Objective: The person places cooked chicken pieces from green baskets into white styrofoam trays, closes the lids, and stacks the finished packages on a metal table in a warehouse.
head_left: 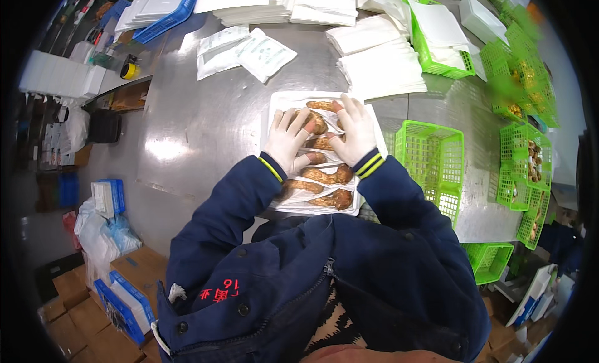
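Note:
A white foam tray [361, 176] lies before me, lined with white paper and holding several brown mushrooms, matsutake-like, in rows. My left hand [288, 141] is spread over the tray's left side. Its fingers reach a thick mushroom [319, 123], and the thumb lies by a smaller mushroom cap [317, 158]. From the right, my right hand [356, 131] rests with its index finger at the end of the top mushroom [319, 105] and its thumb at a middle one [320, 143]. Both hands wear white gloves with bare thumb and index tips. Nearer me, mushrooms [327, 176] lie uncovered.
The tray sits on a steel table [210, 119]. Two white packets [266, 54] and stacked white paper sheets [381, 68] lie beyond it. Right of the tray stands a green plastic basket [428, 169]; further right, green baskets [512, 190] hold mushrooms. Cardboard boxes [93, 335] stand lower left.

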The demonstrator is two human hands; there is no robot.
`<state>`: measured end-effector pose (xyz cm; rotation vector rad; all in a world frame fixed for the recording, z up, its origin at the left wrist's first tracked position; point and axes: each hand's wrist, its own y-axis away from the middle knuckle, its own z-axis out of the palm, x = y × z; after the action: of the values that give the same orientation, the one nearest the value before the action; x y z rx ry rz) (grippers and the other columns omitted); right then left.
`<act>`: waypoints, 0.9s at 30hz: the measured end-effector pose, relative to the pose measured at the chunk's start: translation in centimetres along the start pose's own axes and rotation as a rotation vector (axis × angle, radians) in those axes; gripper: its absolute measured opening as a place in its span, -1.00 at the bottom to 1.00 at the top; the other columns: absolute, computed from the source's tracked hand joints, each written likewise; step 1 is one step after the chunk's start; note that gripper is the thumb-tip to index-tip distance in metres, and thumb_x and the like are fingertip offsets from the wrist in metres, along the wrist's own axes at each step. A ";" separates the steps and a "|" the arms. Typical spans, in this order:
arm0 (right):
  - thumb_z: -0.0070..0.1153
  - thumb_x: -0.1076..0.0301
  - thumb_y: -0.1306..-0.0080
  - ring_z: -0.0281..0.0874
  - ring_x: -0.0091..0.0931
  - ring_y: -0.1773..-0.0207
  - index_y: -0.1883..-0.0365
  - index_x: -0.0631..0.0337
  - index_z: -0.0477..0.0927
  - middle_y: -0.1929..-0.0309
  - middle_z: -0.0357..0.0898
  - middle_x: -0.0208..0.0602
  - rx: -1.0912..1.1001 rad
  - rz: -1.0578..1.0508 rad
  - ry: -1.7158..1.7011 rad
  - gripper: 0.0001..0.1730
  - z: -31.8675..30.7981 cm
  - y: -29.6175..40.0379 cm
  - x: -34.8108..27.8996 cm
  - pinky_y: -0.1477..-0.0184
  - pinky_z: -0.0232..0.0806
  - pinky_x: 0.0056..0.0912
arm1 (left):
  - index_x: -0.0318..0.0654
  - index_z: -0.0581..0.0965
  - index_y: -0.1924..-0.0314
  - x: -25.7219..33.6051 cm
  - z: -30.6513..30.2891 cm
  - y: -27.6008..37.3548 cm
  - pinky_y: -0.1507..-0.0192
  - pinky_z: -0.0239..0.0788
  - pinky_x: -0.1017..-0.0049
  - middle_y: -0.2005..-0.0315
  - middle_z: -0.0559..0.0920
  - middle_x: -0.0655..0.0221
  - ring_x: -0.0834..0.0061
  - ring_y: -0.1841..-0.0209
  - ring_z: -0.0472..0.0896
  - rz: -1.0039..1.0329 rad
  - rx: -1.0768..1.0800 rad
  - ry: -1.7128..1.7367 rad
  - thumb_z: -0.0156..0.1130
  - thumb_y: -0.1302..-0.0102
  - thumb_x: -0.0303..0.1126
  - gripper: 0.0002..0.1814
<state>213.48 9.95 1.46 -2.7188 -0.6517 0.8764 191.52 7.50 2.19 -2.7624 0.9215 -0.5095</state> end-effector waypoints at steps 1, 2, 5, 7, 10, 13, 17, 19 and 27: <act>0.27 0.17 -0.08 0.17 0.01 -0.39 -0.25 0.22 0.41 -0.38 0.25 0.03 0.005 0.028 -0.007 -0.26 -0.5 -0.1 -0.1 -0.36 0.09 0.05 | -0.36 0.46 -0.17 -0.2 0.0 0.6 -0.32 0.04 -0.07 -0.30 0.35 -0.02 -0.15 -0.27 0.28 -0.014 0.063 0.022 0.35 -0.02 -0.03 -0.24; 0.25 0.19 -0.12 0.18 0.02 -0.38 -0.29 0.23 0.37 -0.38 0.25 0.04 0.075 -0.008 -0.007 -0.24 0.3 0.0 0.4 -0.36 0.09 0.05 | -0.41 0.29 -0.34 -0.7 -0.3 1.5 -0.40 -0.06 -0.07 -0.38 0.24 -0.09 -0.23 -0.36 0.20 -0.066 0.084 0.074 0.21 -0.21 -0.03 -0.19; 0.23 0.18 -0.15 0.13 0.02 -0.41 -0.30 0.27 0.34 -0.37 0.25 0.07 0.072 0.081 -0.065 -0.25 1.8 0.7 1.5 -0.38 0.07 0.06 | -0.52 0.37 -0.21 -0.7 -0.1 2.8 -0.30 0.11 -0.04 -0.27 0.33 -0.20 -0.25 -0.23 0.30 -0.171 0.336 0.143 0.32 -0.02 -0.19 -0.22; 0.20 0.17 -0.17 0.14 -0.01 -0.41 -0.28 0.30 0.35 -0.36 0.25 0.09 0.006 0.065 0.045 -0.27 2.7 1.0 1.7 -0.40 0.04 0.06 | -0.56 0.34 -0.23 0.0 0.5 3.9 -0.27 0.15 -0.03 -0.24 0.34 -0.23 -0.23 -0.21 0.32 -0.254 0.325 0.147 0.28 -0.08 -0.27 -0.26; 0.22 0.27 -0.19 0.19 -0.02 -0.40 -0.25 0.38 0.37 -0.34 0.27 0.12 0.040 0.063 -0.013 -0.32 1.8 0.8 1.0 -0.42 0.07 -0.06 | -0.56 0.31 -0.24 -0.5 1.3 5.4 -0.29 0.14 -0.02 -0.27 0.31 -0.24 -0.22 -0.23 0.31 -0.272 0.315 0.233 0.27 -0.10 -0.30 -0.26; 0.18 0.37 -0.20 0.29 -0.08 -0.34 -0.19 0.38 0.43 -0.28 0.36 0.07 0.101 0.079 -0.064 -0.42 0.0 0.8 0.8 -0.36 0.17 -0.14 | -0.55 0.28 -0.29 -0.1 1.2 6.4 -0.31 0.12 -0.02 -0.27 0.29 -0.29 -0.26 -0.27 0.28 -0.261 0.246 0.266 0.25 -0.11 -0.28 -0.23; 0.13 0.41 -0.12 0.53 -0.08 -0.02 0.21 0.26 0.59 0.05 0.61 -0.03 0.281 0.123 0.010 -0.75 -2.8 0.1 5.2 -0.09 0.39 -0.07 | -0.59 0.23 -0.31 1.5 0.9 9.0 -0.32 0.07 -0.04 -0.30 0.22 -0.37 -0.34 -0.27 0.26 -0.240 0.226 0.371 0.21 -0.23 -0.18 -0.22; 0.08 0.39 -0.14 0.54 -0.09 0.03 0.22 0.25 0.60 0.13 0.61 -0.03 0.219 0.236 0.145 -0.76 -4.6 -1.2 9.3 -0.03 0.39 -0.07 | -0.60 0.22 -0.31 1.4 2.3 10.6 -0.33 0.05 -0.05 -0.30 0.19 -0.42 -0.37 -0.28 0.25 -0.290 0.204 0.409 0.16 -0.29 -0.11 -0.23; 0.17 0.09 -0.14 0.52 -0.18 -0.08 -0.10 0.14 0.49 -0.07 0.50 -0.10 -0.264 0.414 0.569 -0.43 0.5 -10.7 16.5 -0.10 0.39 -0.12 | -0.55 0.17 -0.36 1.3 2.9 11.3 -0.34 0.06 -0.03 -0.30 0.20 -0.41 -0.36 -0.29 0.26 -0.313 0.266 0.417 -0.11 -0.45 0.10 -0.19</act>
<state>221.52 27.14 -3.73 -3.1787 -0.0898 0.0421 187.39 -2.06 -3.29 -2.6036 0.4390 -1.1989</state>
